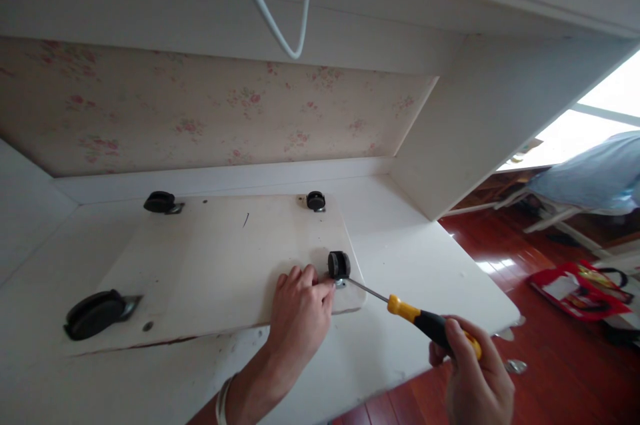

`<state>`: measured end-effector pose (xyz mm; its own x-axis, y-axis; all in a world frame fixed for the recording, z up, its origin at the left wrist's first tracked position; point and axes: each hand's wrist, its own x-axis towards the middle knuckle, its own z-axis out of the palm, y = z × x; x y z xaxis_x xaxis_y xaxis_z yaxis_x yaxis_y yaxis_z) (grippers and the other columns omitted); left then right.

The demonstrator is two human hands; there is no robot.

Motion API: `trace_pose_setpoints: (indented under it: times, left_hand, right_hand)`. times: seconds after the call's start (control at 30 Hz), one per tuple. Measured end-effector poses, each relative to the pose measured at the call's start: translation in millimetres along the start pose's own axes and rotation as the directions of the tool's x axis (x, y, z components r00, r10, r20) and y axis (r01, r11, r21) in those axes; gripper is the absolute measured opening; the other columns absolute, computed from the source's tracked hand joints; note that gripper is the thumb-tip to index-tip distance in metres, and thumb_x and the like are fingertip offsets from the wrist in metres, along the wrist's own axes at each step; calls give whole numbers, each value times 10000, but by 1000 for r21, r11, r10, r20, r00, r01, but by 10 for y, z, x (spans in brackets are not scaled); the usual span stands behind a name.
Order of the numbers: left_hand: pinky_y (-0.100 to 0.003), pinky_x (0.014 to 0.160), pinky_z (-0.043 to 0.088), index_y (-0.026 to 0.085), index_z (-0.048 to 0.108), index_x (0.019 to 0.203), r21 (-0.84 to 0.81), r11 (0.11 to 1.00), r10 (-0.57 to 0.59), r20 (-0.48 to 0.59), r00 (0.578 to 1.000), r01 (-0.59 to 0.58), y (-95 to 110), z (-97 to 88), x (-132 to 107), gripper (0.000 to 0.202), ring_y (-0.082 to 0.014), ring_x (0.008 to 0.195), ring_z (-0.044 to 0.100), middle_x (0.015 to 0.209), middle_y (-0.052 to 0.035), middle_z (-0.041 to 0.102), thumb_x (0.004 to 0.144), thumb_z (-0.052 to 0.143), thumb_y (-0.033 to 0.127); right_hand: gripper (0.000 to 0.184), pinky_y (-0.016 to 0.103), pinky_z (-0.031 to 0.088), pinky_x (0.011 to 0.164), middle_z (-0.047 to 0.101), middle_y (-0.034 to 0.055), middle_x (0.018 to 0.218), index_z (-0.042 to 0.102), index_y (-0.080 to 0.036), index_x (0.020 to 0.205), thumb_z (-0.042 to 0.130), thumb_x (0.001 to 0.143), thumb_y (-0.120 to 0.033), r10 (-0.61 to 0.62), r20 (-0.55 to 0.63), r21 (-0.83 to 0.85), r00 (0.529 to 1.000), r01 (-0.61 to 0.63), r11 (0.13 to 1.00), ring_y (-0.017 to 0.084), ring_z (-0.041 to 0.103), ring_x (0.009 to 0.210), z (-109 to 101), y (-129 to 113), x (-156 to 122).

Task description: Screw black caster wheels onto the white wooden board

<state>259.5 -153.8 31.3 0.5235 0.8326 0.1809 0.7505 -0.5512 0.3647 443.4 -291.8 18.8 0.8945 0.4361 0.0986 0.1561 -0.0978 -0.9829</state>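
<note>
A cream board (235,258) lies flat on a white desk (425,278) with black caster wheels at its corners. My left hand (300,312) rests on the board's near right corner, fingers curled and pressed against the base of a caster wheel (339,264). My right hand (473,372) grips the yellow and black handle of a screwdriver (420,316). Its metal shaft points up and left, with the tip at the caster's mounting plate. Other casters sit at the far right (316,200), far left (160,202) and near left (95,313).
Floral wallpaper backs the desk alcove and a white cable (280,18) hangs down from above. To the right lies a red wooden floor with a red bag (580,288) and a blue-covered piece of furniture (595,175). The desk edge runs close to my right hand.
</note>
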Motion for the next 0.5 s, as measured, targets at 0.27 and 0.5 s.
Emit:
trace_pose_setpoints:
  times: [0.27, 0.5]
  left_hand:
    - [-383, 738, 314, 275, 721, 786, -2, 1000, -5, 4, 1000, 5, -16, -19, -10, 235, -219, 844, 526, 824, -28, 618, 939, 542, 264]
    - [-381, 737, 335, 276, 718, 853, -11, 1000, 15, -1, 1000, -15, -7, -97, -74, 183, -216, 842, 537, 814, -22, 626, 928, 557, 232]
  right_hand:
    - [363, 278, 382, 528, 525, -41, 541, 654, -174, 879, 728, 751, -505, 32, -79, 77, 996, -26, 997, 124, 483, 519, -31, -58, 37]
    - [247, 272, 349, 428, 522, -49, 560, 637, -183, 781, 788, 666, -341, 77, -340, 286, 937, 24, 958, 118, 475, 455, -74, -151, 109]
